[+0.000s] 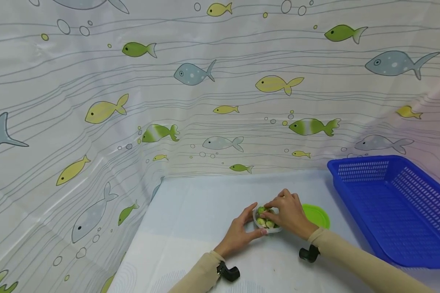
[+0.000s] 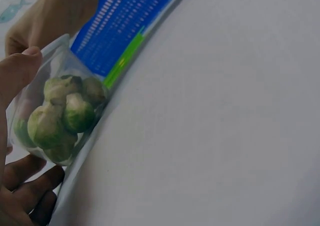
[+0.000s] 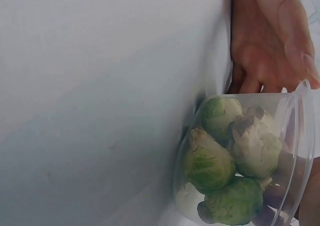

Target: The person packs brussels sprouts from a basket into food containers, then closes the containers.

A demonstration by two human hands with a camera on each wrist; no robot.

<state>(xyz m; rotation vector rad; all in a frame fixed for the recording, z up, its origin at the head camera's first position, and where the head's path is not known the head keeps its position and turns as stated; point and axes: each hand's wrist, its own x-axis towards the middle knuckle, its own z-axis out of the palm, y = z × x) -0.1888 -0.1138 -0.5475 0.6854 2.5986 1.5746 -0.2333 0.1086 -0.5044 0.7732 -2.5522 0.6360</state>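
A small clear plastic container [image 1: 275, 230] stands on the table, holding several green-and-white Brussels sprouts [image 3: 207, 163]. My left hand [image 1: 238, 232] grips it from the left, thumb at the near rim and fingers around the far side. From the right, my right hand [image 1: 289, 209] reaches in over the rim, with thumb and forefinger pinched about a Brussels sprout [image 1: 262, 210] near the top. In the left wrist view, more sprouts [image 2: 46, 126] show through the clear wall. The right fingertips are partly hidden behind the sprouts in the right wrist view.
A round bright green lid [image 1: 317, 215] lies just beyond the right wrist. Farther right stands a large blue plastic basket [image 1: 381, 203] with perforated sides. Behind the white-covered table [image 1: 198, 203] hangs a fish-patterned sheet [image 1: 220, 126].
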